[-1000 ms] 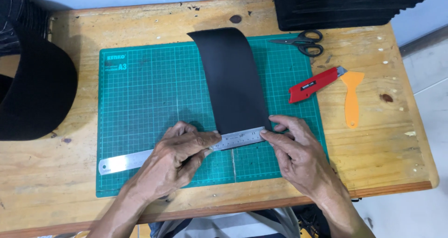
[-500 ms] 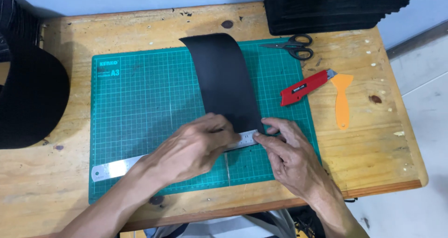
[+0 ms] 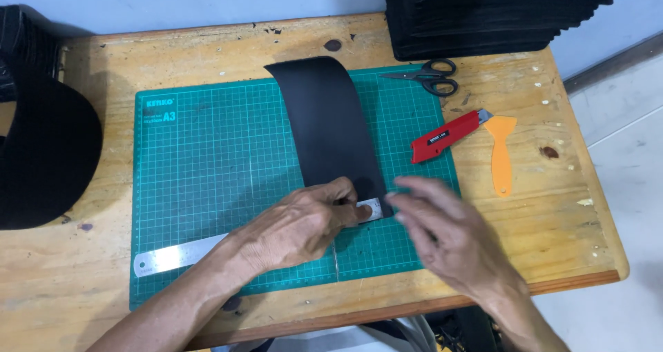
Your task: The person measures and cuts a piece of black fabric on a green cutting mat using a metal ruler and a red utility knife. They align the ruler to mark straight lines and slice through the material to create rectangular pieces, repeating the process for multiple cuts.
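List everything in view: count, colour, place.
Cutting mat: 1, green, table centre.
Strip: 1, black, upright on mat.
Ruler: 1, steel, across mat's lower part.
Scissors: 1, black, mat's top right.
Utility knife: 1, red, right of mat.
Scraper: 1, orange, beside knife.
Stack: 1, black, top right.
Black material: left edge.
Table: 1, wood.
Left hand: pressing ruler.
Right hand: blurred, over mat's right edge.

Single head cam, looks steeply down at wooden table [image 3: 566,207] from front edge, fairly near; green cutting mat [image 3: 207,179] fills centre, no 2nd view.
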